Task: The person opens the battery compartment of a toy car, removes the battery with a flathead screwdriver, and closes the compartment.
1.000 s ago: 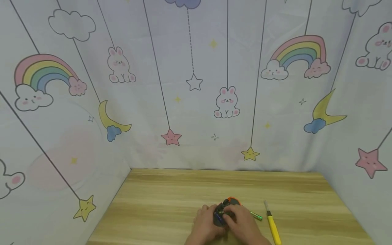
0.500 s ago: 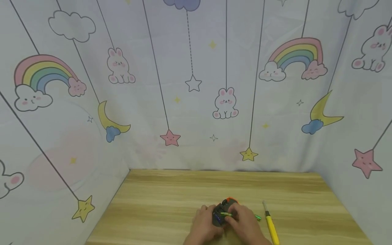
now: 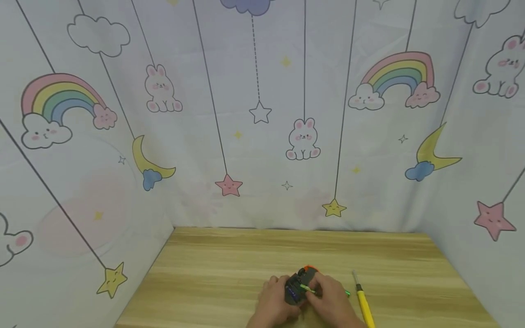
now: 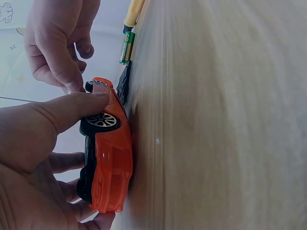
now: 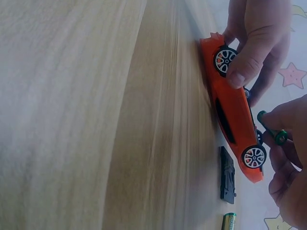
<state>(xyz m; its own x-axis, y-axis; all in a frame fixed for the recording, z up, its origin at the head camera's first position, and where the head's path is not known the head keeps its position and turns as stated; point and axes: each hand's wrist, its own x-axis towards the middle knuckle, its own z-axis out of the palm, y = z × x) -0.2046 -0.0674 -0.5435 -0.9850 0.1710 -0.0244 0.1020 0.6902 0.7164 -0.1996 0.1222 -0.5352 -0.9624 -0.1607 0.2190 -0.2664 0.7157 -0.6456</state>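
Note:
An orange toy car (image 4: pixel 114 158) lies wheels up on the table, its black underside (image 3: pixel 311 274) facing up in the head view. My left hand (image 3: pixel 272 298) grips it by one end, thumb against the side near a wheel (image 5: pixel 225 60). Between thumb and fingers, my right hand (image 3: pixel 333 298) pinches a green battery (image 5: pixel 272 128), held tilted over the car's underside. Something blue (image 3: pixel 293 292) shows in the opening there, partly shaded. The right hand covers part of the car in the head view.
A black plastic cover (image 5: pixel 227 175) lies flat beside the car. Past it rests another green battery (image 4: pixel 126 48). Farther right lies a screwdriver (image 3: pixel 363 303) with a yellow handle. Printed cloth walls (image 3: pixel 262 200) border the wooden table (image 3: pixel 229 255).
The right hand's fingers were down over the car's underside. They have shifted slightly right, and the green battery now shows between them. The left hand keeps its hold on the car.

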